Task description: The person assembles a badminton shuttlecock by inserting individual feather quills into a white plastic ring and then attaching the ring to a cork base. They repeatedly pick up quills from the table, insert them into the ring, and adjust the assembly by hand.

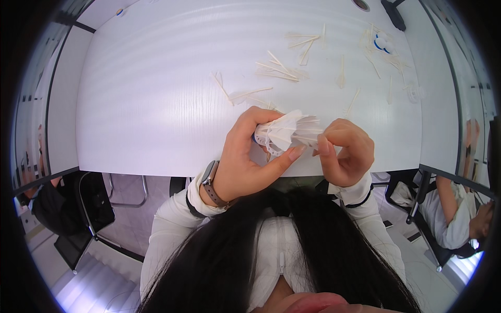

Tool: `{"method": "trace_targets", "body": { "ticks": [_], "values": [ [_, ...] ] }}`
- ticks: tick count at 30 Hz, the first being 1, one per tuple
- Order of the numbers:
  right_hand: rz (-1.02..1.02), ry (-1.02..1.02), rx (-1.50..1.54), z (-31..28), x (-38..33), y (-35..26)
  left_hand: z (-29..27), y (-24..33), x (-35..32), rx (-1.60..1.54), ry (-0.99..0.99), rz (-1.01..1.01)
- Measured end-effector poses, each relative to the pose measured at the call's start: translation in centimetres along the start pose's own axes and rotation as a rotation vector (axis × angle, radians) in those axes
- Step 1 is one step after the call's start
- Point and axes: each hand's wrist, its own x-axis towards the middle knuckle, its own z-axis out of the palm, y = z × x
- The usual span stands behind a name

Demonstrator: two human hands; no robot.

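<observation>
A white feather shuttlecock (pixel 284 128) lies on its side in my left hand (pixel 244 151), with its blue-banded base toward the palm and its skirt facing right. The fingers curl around the base end, and the thumb reaches along the near side of the feathers. At the skirt's right edge, my right hand (pixel 344 151) pinches a white feather (pixel 309 140) between thumb and forefinger. Whether this feather is attached to the shuttlecock cannot be made out. A white perforated ring (pixel 272 148) hangs around the lower part of the feathers.
Thin pale feather shafts (pixel 279 69) lie scattered across the white table (pixel 156 104), with another bunch (pixel 308 44) farther back. At the far right are white-and-blue shuttlecock bases (pixel 382 44) amid loose shafts. Partitions flank the table; a seated person (pixel 449 214) is at right.
</observation>
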Motion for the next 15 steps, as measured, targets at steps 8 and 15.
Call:
{"method": "trace_targets", "body": {
  "ticks": [8,15],
  "values": [
    [-0.037,-0.082,-0.011,0.0,0.2,0.0,0.4,-0.3,-0.2,-0.194,0.007,-0.011],
    [-0.010,-0.096,-0.006,-0.2,0.2,-0.1,0.1,-1.1,-0.3,-0.074,0.013,0.054]
  ]
}}
